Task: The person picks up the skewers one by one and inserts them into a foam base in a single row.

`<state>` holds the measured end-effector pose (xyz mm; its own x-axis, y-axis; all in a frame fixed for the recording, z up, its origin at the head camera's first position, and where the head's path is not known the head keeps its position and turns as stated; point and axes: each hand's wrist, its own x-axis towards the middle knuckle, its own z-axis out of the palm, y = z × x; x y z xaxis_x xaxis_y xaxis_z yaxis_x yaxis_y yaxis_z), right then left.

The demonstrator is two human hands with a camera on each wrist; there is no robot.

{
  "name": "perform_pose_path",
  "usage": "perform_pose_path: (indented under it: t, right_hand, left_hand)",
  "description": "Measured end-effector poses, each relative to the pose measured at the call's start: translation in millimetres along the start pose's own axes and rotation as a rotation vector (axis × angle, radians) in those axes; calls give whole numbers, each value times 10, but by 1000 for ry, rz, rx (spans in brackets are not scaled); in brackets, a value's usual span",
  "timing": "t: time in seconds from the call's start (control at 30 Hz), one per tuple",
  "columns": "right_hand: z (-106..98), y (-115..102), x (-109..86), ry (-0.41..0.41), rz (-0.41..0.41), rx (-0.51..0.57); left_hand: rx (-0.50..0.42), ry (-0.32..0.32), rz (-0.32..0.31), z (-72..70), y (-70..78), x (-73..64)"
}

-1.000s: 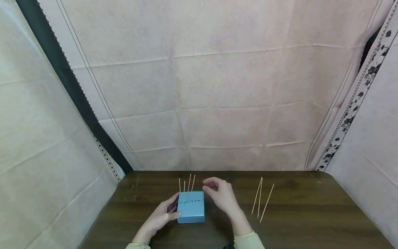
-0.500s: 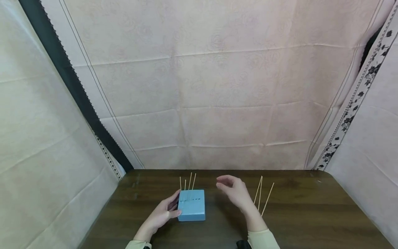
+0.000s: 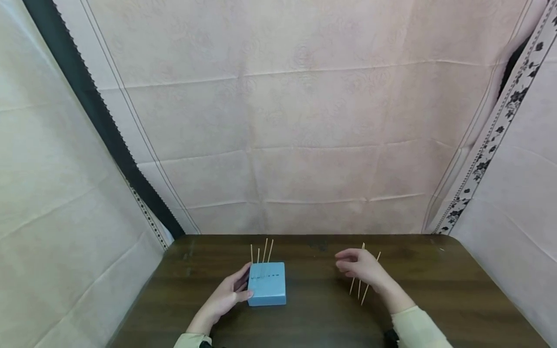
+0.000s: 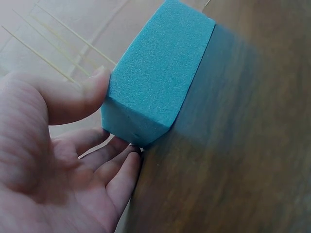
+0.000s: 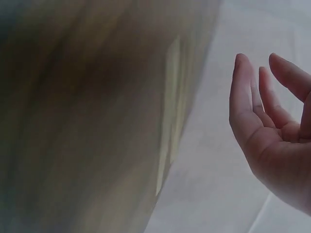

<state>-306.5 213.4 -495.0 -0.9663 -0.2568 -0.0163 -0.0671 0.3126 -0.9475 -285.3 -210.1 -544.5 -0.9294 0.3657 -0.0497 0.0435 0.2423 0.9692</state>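
A light-blue, box-shaped block with a grainy, foam-like surface [image 3: 267,285] is gripped by the left hand [image 3: 224,297], its nearest side pinched between thumb and fingers. The rest of the block is left uncovered to the right of that grip. A row of small dark marks is seen across its upper face. Just beyond the fingers, at the block's far side, four thin, pale wooden sticks [image 3: 271,250] are held upright, some slightly tilted; where exactly they are seated cannot be told.

Well to the right of this grip, the right hand [image 3: 363,266] is held with its fingers loosely bent, the thumb and fingertips spread apart. Three loose, thin, pale wooden sticks [image 3: 359,289] are seen lying behind and below that hand, partly covered by it in the head view. In the right wrist view they are blurred and shown apart from the fingertips.

Both hands are held over a dark brown, wood-grained table [image 3: 313,309]. Behind each wrist a pale green sleeve [image 3: 419,328] is seen. Beyond both grips, the table is backed by a creased, whitish cloth [image 3: 304,145].
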Motion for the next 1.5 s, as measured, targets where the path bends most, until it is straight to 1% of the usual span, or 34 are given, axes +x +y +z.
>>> perform_pose_path:
  t: [0.13, 0.27, 0.37, 0.5, 0.6, 0.7, 0.83, 0.97, 1.13, 1.33, 1.4, 1.5]
  right_hand:
    - [-261, 158, -68, 40, 84, -44]
    - [-479, 270, -154, 83, 149, -75]
    - [-606, 333, -203, 85, 170, -100]
    - [-703, 412, -236, 99, 200, -105]
    - [-724, 463, -221, 123, 215, -99]
    - [-709, 522, -194, 146, 218, -116]
    - [-662, 550, -170, 196, 224, -195]
    - [-642, 521, -155, 209, 235, -265]
    - [-657, 480, -195, 194, 263, -245]
    - [-705, 484, -298, 182, 259, -203]
    - [-718, 484, -338, 189, 262, -202]
    - [-742, 482, -397, 198, 264, -236]
  left_hand:
    - [2, 2, 2, 2, 4, -5]
    - [3, 5, 6, 6, 17, -8]
    - [8, 14, 10, 7, 14, -5]
    - [25, 19, 9, 11, 3, -5]
    - [36, 21, 10, 10, 10, -5]
    - [36, 22, 11, 10, 5, -3]
    - [37, 17, 15, 9, -4, 3]
    - [32, 18, 14, 17, 8, -12]
    - [10, 9, 11, 33, 31, -33]
    - [2, 5, 7, 35, 44, -42]
    - [2, 9, 3, 30, 51, -42]
    - [0, 13, -1, 17, 55, -42]
